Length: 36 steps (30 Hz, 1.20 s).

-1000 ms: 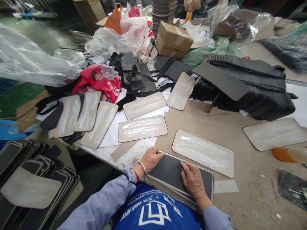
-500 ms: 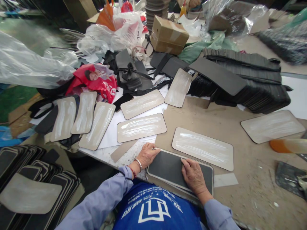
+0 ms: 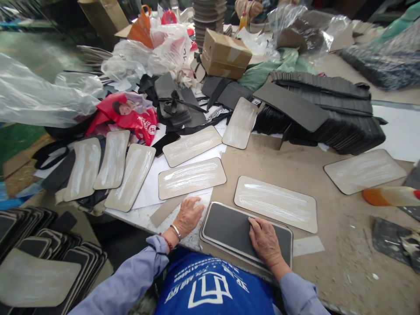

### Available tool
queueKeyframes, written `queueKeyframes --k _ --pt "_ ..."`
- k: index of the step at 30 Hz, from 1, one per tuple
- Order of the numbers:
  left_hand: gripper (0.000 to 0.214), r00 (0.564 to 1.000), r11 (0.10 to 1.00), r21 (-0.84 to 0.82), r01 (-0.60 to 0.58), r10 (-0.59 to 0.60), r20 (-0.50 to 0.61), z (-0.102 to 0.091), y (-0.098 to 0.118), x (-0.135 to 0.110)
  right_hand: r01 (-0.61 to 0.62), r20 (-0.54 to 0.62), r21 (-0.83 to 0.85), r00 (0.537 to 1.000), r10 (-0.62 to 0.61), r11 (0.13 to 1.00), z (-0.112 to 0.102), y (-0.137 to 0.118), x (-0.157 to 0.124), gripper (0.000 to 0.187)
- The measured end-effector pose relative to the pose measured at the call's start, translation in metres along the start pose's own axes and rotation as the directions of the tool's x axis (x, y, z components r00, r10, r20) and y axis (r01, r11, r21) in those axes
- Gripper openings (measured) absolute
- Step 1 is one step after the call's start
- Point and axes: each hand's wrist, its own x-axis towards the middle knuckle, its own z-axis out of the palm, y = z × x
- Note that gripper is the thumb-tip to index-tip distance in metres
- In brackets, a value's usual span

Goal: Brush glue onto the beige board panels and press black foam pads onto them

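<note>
A dark grey rounded panel with a pale rim (image 3: 229,225) lies on one or more similar panels at the table's near edge. On top of it rests my right hand (image 3: 265,240), fingers bent and drawn together; whatever is under them is hidden. My left hand (image 3: 187,216) is off the panel's left end, holding nothing, its fingers loosely bent and a little apart. Just beyond the stack lies a beige panel smeared with shiny white streaks (image 3: 275,203). To its left lies another streaked panel (image 3: 192,178).
More streaked panels (image 3: 130,177) lie at the left, with one (image 3: 364,171) at the right. A bottle with orange contents (image 3: 390,196) lies there too. Behind are a long stack of dark sheets (image 3: 328,109), a cardboard box (image 3: 225,54) and plastic bags. Piled panels (image 3: 75,271) stand lower left.
My left hand has let go of the panel's left corner and moved left. My right hand stays on the panel. The view has shifted slightly.
</note>
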Motion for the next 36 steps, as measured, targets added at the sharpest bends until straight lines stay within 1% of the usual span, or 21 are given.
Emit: queueKeyframes --k 2,3,6,8,10,13,16,18,21,25,28,32,36 --pt "0.019 0.998 0.995 -0.095 0.015 -0.02 -0.054 0.001 0.016 -0.007 0.008 -0.005 -0.024 1.0 -0.008 1.0 0.0 0.0 -0.001 0.028" --pt "0.02 0.998 0.987 -0.163 0.013 -0.023 -0.059 0.003 0.026 -0.009 0.01 -0.009 -0.037 1.0 -0.01 0.999 -0.001 -0.001 -0.002 0.028" --pt "0.021 1.0 0.941 -0.337 0.017 -0.025 -0.018 0.013 0.057 -0.012 0.032 -0.003 -0.045 0.999 -0.032 0.998 -0.006 -0.007 0.002 0.03" --pt "0.019 0.999 0.919 -0.394 0.034 -0.031 0.013 0.021 0.071 -0.01 0.062 0.024 0.011 0.998 -0.062 0.998 -0.01 -0.012 0.013 0.032" --pt "0.016 0.999 0.907 -0.418 0.046 -0.035 0.034 0.028 0.078 -0.008 0.076 0.072 0.102 0.994 -0.084 0.992 -0.01 -0.018 0.033 0.031" --pt "0.013 0.999 0.913 -0.406 0.04 -0.031 0.029 0.04 0.078 -0.01 0.057 0.17 0.207 0.981 -0.094 0.977 0.003 -0.025 0.071 0.026" --pt "0.015 0.999 0.938 -0.346 -0.012 -0.004 -0.047 0.053 0.075 -0.015 0.043 0.277 0.23 0.955 -0.108 0.972 0.021 -0.028 0.103 0.023" --pt "0.015 0.996 0.948 -0.314 -0.053 0.03 -0.079 0.059 0.074 -0.017 0.062 0.34 0.21 0.931 -0.132 0.976 0.029 -0.028 0.115 0.022" --pt "0.012 0.996 0.95 -0.302 -0.078 0.062 -0.063 0.061 0.073 -0.016 0.105 0.398 0.178 0.901 -0.169 0.978 0.032 -0.027 0.123 0.021" --pt "0.013 0.996 0.947 -0.31 -0.082 0.065 -0.063 0.057 0.072 -0.014 0.176 0.42 0.163 0.878 -0.23 0.971 0.031 -0.027 0.125 0.019" --pt "0.013 0.996 0.939 -0.336 -0.076 0.059 -0.061 0.056 0.071 -0.013 0.227 0.419 0.137 0.868 -0.265 0.964 0.034 -0.027 0.126 0.02" --pt "0.013 0.995 0.927 -0.364 -0.09 0.068 -0.072 0.057 0.07 -0.013 0.265 0.4 0.116 0.869 -0.29 0.957 0.039 -0.029 0.133 0.021" --pt "0.016 0.996 0.938 -0.336 -0.091 0.092 -0.015 0.06 0.069 -0.014 0.318 0.364 0.062 0.875 -0.318 0.946 0.04 -0.035 0.143 0.022"
